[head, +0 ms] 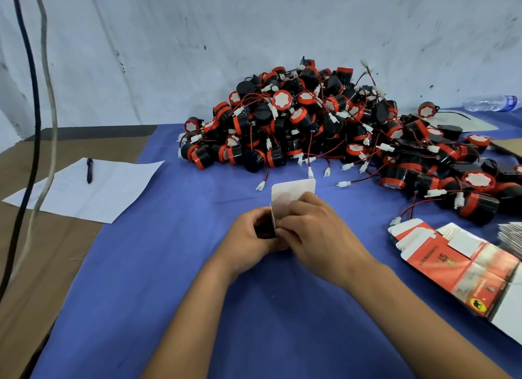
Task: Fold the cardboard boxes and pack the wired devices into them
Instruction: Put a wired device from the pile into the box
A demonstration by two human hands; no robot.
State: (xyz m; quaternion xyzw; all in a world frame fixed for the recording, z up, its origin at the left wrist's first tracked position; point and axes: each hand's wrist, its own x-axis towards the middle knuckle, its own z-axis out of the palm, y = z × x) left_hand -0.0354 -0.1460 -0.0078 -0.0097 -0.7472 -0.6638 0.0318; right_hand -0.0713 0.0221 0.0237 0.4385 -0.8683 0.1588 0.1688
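A small cardboard box stands between my hands on the blue cloth, its white top flap upright. My left hand grips the box from the left, with something dark showing inside. My right hand curls over the box's right side and pinches a flap at the front. A big heap of black-and-red wired devices with white connectors lies behind the box and spreads to the right. A stack of flat orange-and-white box blanks lies at the right.
A sheet of white paper with a dark pen lies at the left on the brown table top. Two cables hang down at the far left. A plastic water bottle lies at the back right. A grey wall stands behind.
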